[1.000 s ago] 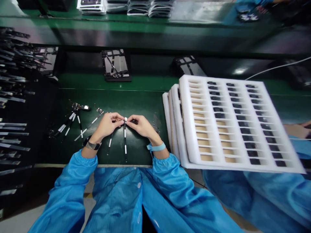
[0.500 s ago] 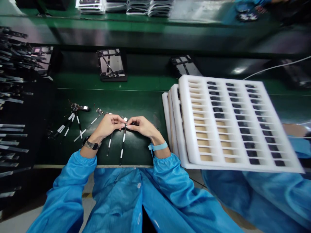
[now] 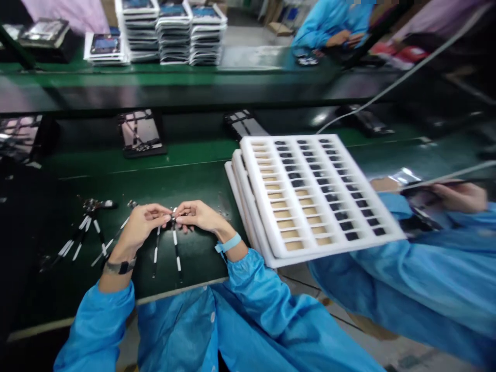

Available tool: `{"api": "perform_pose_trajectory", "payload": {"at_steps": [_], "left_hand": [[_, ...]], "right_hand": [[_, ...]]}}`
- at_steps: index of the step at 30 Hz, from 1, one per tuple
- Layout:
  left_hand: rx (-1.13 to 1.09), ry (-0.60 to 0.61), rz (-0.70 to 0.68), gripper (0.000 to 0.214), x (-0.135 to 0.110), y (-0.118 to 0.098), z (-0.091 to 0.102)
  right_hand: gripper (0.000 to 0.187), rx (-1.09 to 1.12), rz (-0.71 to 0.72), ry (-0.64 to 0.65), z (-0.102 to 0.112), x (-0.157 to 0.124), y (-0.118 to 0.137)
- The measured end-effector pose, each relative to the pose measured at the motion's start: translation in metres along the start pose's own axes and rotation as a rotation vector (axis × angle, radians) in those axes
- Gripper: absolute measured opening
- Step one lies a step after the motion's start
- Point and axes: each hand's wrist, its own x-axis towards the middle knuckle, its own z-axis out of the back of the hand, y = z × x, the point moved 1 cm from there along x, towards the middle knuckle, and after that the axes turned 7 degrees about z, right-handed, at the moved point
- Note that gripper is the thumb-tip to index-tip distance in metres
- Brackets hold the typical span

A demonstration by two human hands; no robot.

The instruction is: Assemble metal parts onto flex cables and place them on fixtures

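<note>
My left hand [image 3: 144, 227] and my right hand [image 3: 202, 221] meet over the green bench, fingertips pinched on a small circuit board with a flex cable [image 3: 176, 249]. Its black-and-white strip hangs down toward the bench edge. The fingertips hide most of the board end. Just left of it, a similar flex cable [image 3: 156, 253] lies below my left hand. Farther left is a cluster of small boards with black-and-white strips [image 3: 91, 206]. Another small board [image 3: 132, 204] with a strip lies between that cluster and my left hand.
Stacked white foam trays [image 3: 284, 247] stand right of my hands, with dark parts in many slots. Opened tablet-like devices [image 3: 141, 133] lie along the back. Piled white trays [image 3: 139, 33] stand on the upper shelf. At right, a co-worker's hand [image 3: 467, 197] holds something dark.
The view has tilted up and turned right, so the bench things sit lower and farther left. Both my hands keep their pinch on the circuit board.
</note>
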Motion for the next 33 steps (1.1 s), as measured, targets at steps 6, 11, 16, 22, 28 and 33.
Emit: {"api": "perform_pose_trajectory", "payload": {"at_steps": [6,11,16,22,28,33], "left_hand": [[0.006,-0.110,0.057,0.042,0.003,-0.011,0.012],[0.090,-0.180,0.032,0.037,0.000,-0.025,0.015],[0.195,-0.318,-0.124,0.021,-0.007,-0.074,0.020],[0.386,-0.458,-0.340,0.024,0.057,-0.182,-0.009],[0.663,-0.459,-0.644,0.014,0.220,-0.264,-0.086],[0.830,-0.333,-0.765,0.024,0.310,-0.256,-0.184]], "right_hand": [[0.055,0.207,0.017,0.024,0.002,0.006,0.005],[0.046,0.253,0.073,-0.068,0.010,0.016,-0.002],[0.029,0.228,0.124,-0.339,0.013,0.025,-0.006],[0.007,0.237,0.208,-0.644,0.012,0.026,-0.002],[0.014,0.304,0.217,-0.790,0.020,0.021,0.004],[0.014,0.320,0.215,-0.857,0.031,0.019,0.004]]}}
